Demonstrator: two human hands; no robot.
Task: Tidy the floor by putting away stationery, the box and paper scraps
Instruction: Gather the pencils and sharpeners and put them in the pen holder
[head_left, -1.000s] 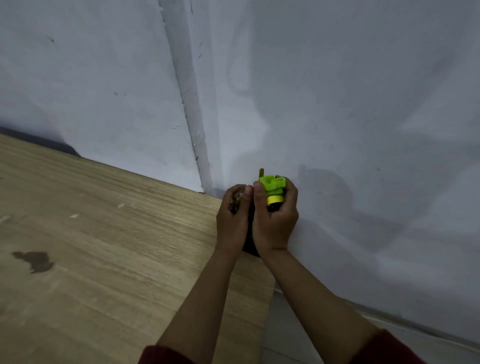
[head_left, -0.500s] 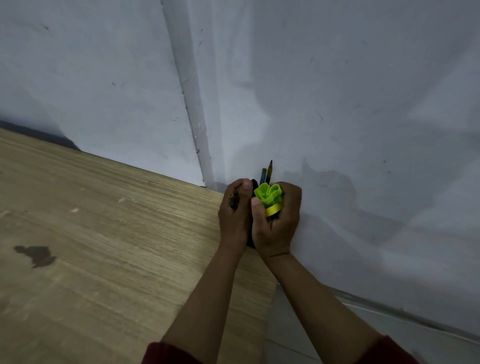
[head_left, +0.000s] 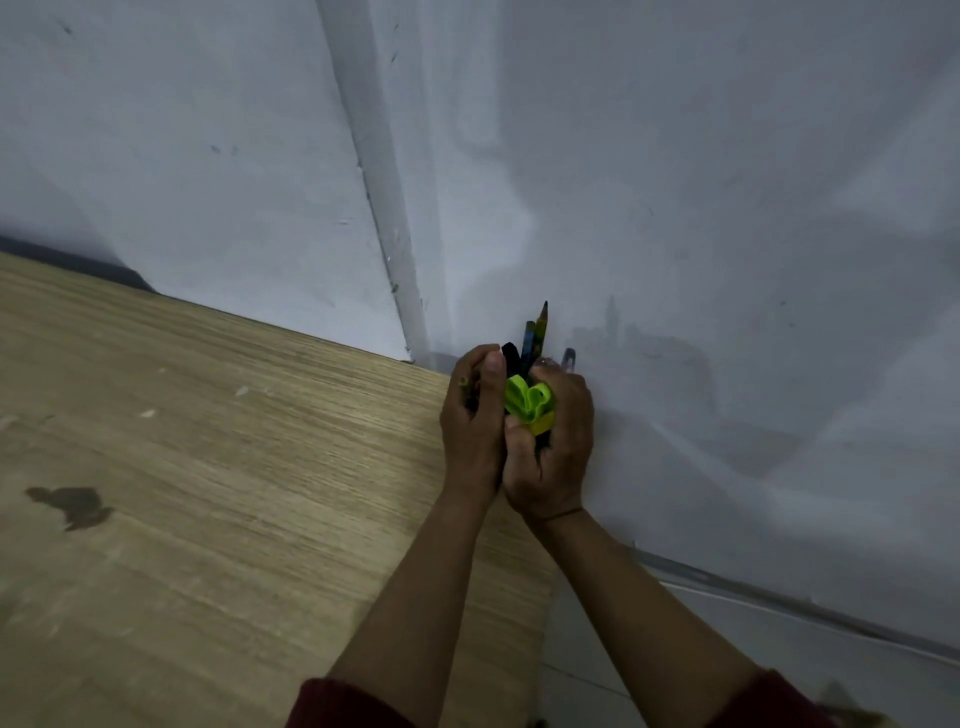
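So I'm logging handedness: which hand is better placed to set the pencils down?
Probably the right hand: it grips the pencils and the green item. The left hand only pinches something small and dark beside the bundle.

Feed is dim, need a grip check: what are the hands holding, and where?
Both hands clasp a bundle of stationery: the right hand grips the green item and pencils by their lower ends; the left hand wraps the bundle's left side.

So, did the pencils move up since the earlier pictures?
Yes. The pencils now stick out higher above the right hand, rising against the white wall; earlier only a short tip showed.
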